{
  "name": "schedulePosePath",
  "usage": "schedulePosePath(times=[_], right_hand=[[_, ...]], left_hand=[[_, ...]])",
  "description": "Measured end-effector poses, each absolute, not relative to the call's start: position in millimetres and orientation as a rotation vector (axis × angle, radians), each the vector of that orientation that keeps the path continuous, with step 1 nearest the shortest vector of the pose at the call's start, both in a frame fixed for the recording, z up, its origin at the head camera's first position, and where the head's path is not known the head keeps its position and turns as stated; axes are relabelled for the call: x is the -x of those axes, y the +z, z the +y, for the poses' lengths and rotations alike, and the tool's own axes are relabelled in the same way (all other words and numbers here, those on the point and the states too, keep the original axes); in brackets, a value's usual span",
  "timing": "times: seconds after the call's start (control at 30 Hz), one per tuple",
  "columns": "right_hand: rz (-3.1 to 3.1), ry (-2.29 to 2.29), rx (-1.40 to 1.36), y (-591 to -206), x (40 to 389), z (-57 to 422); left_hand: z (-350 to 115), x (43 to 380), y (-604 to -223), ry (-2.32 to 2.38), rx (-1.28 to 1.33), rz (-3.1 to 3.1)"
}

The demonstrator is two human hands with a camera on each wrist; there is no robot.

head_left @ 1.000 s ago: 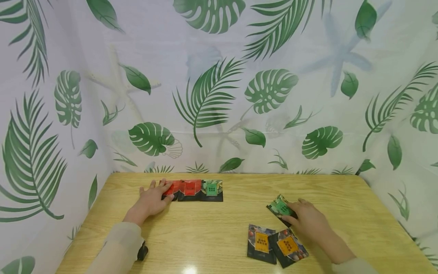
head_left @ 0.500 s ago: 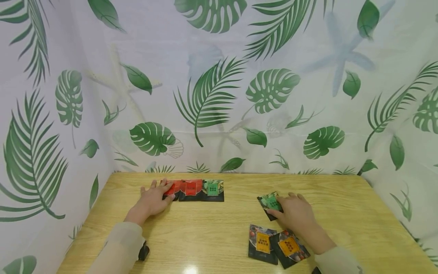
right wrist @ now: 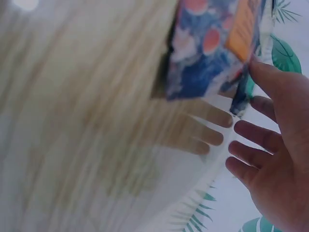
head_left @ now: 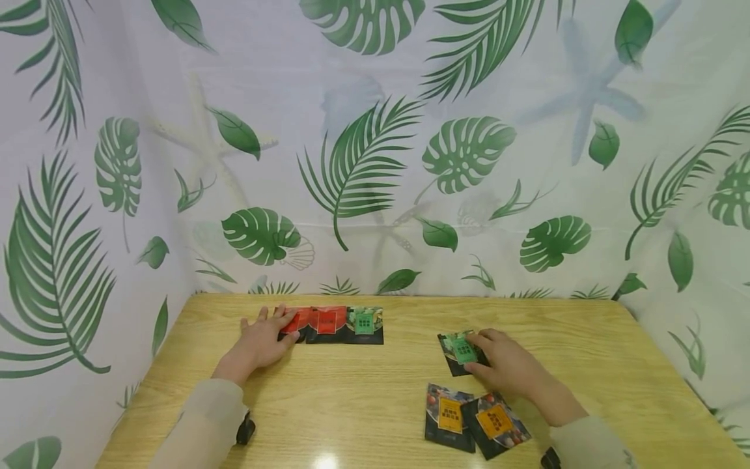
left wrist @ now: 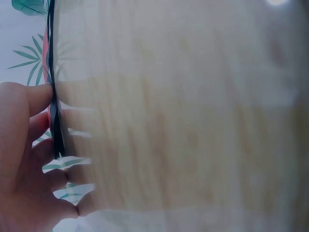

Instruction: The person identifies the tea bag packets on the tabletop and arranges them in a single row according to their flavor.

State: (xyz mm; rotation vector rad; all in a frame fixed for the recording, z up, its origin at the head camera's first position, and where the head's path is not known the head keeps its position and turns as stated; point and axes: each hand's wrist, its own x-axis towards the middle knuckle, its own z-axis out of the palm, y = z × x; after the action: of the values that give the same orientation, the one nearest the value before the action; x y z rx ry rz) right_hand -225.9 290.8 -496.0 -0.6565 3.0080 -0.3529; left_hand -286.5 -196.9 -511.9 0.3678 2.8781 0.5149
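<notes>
My left hand (head_left: 262, 341) rests with spread fingers on the left red-and-black packet (head_left: 300, 319), covering part of it. That packet lies first in a row, beside a second red-and-black packet (head_left: 326, 324) and a green-and-black packet (head_left: 364, 325). Over to the right, my right hand (head_left: 508, 365) holds another green-and-black packet (head_left: 459, 352) at its right side, thumb low and index finger high, the packet close over the table and slightly turned. In the right wrist view the thumb (right wrist: 265, 72) and index finger are at its edge, with the other fingers apart from it.
Two dark packets with orange labels, the left one (head_left: 449, 417) and the right one (head_left: 495, 425), lie overlapping nearer the front of the wooden table (head_left: 340, 397). A leaf-printed cloth (head_left: 375, 254) stands behind the table and along its sides.
My right hand has moved the green packet leftward and turned it straighter; the fingers now lie nearer its right edge. My left hand has stayed on the red packet.
</notes>
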Motion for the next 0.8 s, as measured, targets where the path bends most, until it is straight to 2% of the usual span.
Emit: schedulePosePath(times=[0.23,0.8], right_hand=[[3.039,-0.270,0.720,-499,227,274],[2.975,-0.283,0.568,-504,241,230]], left_hand=[[-199,285,-517,0.519,-0.359,2.874],[-197,286,-514,0.505,-0.352,2.876]])
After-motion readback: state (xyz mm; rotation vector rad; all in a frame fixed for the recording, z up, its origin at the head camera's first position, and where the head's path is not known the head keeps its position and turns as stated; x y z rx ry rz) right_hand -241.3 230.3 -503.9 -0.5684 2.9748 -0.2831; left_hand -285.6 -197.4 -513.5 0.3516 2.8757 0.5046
